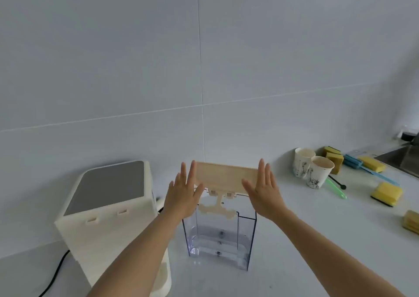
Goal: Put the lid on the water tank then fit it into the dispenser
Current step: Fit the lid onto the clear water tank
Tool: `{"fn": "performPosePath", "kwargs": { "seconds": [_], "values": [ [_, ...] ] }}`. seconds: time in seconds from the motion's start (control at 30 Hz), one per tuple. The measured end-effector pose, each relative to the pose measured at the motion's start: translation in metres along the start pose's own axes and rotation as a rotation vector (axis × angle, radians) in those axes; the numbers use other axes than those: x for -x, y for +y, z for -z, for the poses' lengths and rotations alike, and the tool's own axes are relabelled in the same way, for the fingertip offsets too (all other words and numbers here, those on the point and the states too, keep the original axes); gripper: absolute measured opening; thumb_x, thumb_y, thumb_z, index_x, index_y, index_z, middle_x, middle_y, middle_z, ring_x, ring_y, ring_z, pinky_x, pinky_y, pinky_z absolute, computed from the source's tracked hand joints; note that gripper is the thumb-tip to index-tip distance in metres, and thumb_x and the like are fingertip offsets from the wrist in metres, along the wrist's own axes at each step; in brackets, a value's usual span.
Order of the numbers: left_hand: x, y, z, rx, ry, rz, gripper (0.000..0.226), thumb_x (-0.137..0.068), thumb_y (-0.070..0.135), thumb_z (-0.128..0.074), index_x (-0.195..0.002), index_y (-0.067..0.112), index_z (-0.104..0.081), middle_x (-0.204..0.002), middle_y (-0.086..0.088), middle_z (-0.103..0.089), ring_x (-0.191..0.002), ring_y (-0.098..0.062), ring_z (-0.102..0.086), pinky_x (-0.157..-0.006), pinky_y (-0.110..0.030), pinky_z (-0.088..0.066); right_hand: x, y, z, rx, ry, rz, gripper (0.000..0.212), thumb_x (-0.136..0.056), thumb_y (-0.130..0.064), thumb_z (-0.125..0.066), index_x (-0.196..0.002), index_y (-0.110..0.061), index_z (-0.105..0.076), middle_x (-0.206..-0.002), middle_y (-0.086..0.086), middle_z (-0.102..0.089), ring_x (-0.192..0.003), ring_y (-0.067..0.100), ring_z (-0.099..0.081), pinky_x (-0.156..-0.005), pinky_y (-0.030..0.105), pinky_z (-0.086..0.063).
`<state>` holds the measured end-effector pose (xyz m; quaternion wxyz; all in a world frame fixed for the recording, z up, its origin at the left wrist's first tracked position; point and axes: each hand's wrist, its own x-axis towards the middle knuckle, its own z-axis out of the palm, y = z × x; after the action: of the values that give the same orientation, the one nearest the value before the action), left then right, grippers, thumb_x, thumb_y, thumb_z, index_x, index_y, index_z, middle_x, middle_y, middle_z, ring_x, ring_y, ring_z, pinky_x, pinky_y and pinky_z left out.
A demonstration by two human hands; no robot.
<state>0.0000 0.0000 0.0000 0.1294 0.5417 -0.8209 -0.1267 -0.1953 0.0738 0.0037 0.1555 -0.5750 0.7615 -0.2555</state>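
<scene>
1. Two bare forearms reach in from the bottom edge and converge toward the middle of the white counter (294,240).
2. The clear water tank (217,240) stands upright on the counter between the forearms, its top open and a little water at the bottom.
3. Just to its left stands the cream dispenser (106,208) with a grey top panel; a black cable (56,271) runs from its base along the counter.
4. The left hand (183,194) is flat, fingers straight and together, its palm pressed against the left end of the beige lid (223,175).
5. The right hand (263,194) mirrors it on the right end, so the lid is clamped between the two flat palms (no fingers curl round it).
6. The lid is above the tank's open top and tilted, with its cream fitting (217,207) hanging down at the rim; I cannot tell whether it touches the tank.
7. Farther right, two patterned paper cups (313,167) stand touching each other.
8. Beyond them lie yellow sponges (385,193), a blue brush (362,164) and a green tool (335,189), near a sink (399,158) at the right edge.
9. A pale tiled wall (136,58) closes the scene.
</scene>
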Motion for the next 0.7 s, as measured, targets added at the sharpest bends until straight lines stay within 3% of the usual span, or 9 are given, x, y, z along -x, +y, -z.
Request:
{"fn": "performPosePath", "kwargs": {
  "seconds": [0.07, 0.1, 0.2, 0.27, 0.37, 0.47, 0.6, 0.7],
  "values": [
    [-0.01, 0.0, 0.003, 0.182, 0.017, 0.1, 0.065, -0.095, 0.046, -0.019, -0.145, 0.027, 0.019, -0.159, -0.01, 0.007, -0.134, -0.035, -0.039, -0.101, -0.043, -0.037, -0.004, -0.002, 0.004, -0.2, 0.017, -0.09, 0.075, -0.093, -0.044, -0.026, -0.141, -0.012, 0.021, -0.156, 0.006, 0.019, -0.144, 0.022, 0.015, -0.117, 0.036, 0.002],
    [-0.015, 0.002, 0.005, 0.3, 0.007, 0.169, 0.065, -0.095, 0.046, -0.019, -0.144, 0.028, 0.019, -0.16, -0.009, 0.003, -0.132, -0.034, -0.041, -0.098, -0.042, -0.038, -0.006, -0.004, 0.005, -0.295, 0.013, -0.126, 0.074, -0.093, -0.039, -0.029, -0.142, -0.009, 0.019, -0.156, 0.007, 0.016, -0.144, 0.023, 0.012, -0.118, 0.036, 0.001],
    [-0.031, 0.001, 0.01, 0.551, -0.112, 0.329, 0.066, -0.094, 0.049, -0.017, -0.146, 0.024, 0.014, -0.158, -0.009, -0.014, -0.141, -0.032, -0.027, -0.111, -0.041, -0.023, -0.009, -0.006, 0.008, -0.569, -0.034, -0.192, 0.079, -0.092, -0.039, -0.036, -0.142, -0.012, 0.019, -0.157, 0.008, 0.01, -0.145, 0.025, 0.0, -0.118, 0.039, -0.006],
    [-0.04, -0.001, 0.013, 0.586, -0.192, 0.36, 0.066, -0.093, 0.052, -0.015, -0.149, 0.018, -0.005, -0.154, -0.012, -0.025, -0.138, -0.032, -0.032, -0.111, -0.042, -0.025, -0.011, -0.003, 0.009, -0.66, -0.079, -0.244, 0.083, -0.091, -0.041, -0.039, -0.142, -0.014, 0.021, -0.158, 0.007, 0.004, -0.145, 0.025, -0.007, -0.116, 0.039, -0.011],
    [-0.052, -0.002, 0.015, 0.643, -0.239, 0.378, 0.064, -0.093, 0.053, -0.017, -0.133, 0.009, -0.042, -0.12, -0.011, -0.052, -0.104, -0.027, -0.053, -0.083, -0.033, -0.037, -0.016, 0.001, 0.008, -0.747, -0.131, -0.325, 0.086, -0.089, -0.045, -0.041, -0.143, -0.016, 0.02, -0.157, 0.007, -0.006, -0.143, 0.027, -0.013, -0.115, 0.041, -0.014],
    [-0.059, 0.0, 0.017, 0.721, -0.266, 0.399, 0.059, -0.091, 0.054, -0.022, -0.118, 0.012, -0.051, -0.105, -0.008, -0.057, -0.08, -0.02, -0.056, -0.082, -0.032, -0.037, -0.021, 0.004, 0.004, -0.794, -0.185, -0.363, 0.088, -0.085, -0.053, -0.042, -0.145, -0.017, 0.011, -0.158, 0.007, -0.007, -0.143, 0.028, -0.014, -0.117, 0.046, -0.015],
    [-0.065, -0.003, 0.018, 0.767, -0.285, 0.395, 0.05, -0.09, 0.056, -0.025, -0.107, 0.017, -0.051, -0.109, -0.009, -0.061, -0.088, -0.023, -0.059, -0.084, -0.033, -0.039, -0.026, 0.003, 0.003, -0.809, -0.204, -0.363, 0.064, -0.088, -0.051, -0.036, -0.14, -0.016, -0.022, -0.149, 0.007, -0.028, -0.137, 0.027, -0.026, -0.11, 0.042, -0.021],
    [-0.064, -0.005, 0.019, 0.788, -0.28, 0.385, 0.048, -0.091, 0.056, -0.026, -0.102, 0.017, -0.053, -0.108, -0.009, -0.061, -0.091, -0.024, -0.059, -0.085, -0.034, -0.04, -0.028, -0.002, 0.004, -0.839, -0.202, -0.367, 0.052, -0.089, -0.049, -0.034, -0.132, -0.02, -0.033, -0.144, 0.005, -0.035, -0.135, 0.026, -0.029, -0.11, 0.044, -0.021]
  ]
}}
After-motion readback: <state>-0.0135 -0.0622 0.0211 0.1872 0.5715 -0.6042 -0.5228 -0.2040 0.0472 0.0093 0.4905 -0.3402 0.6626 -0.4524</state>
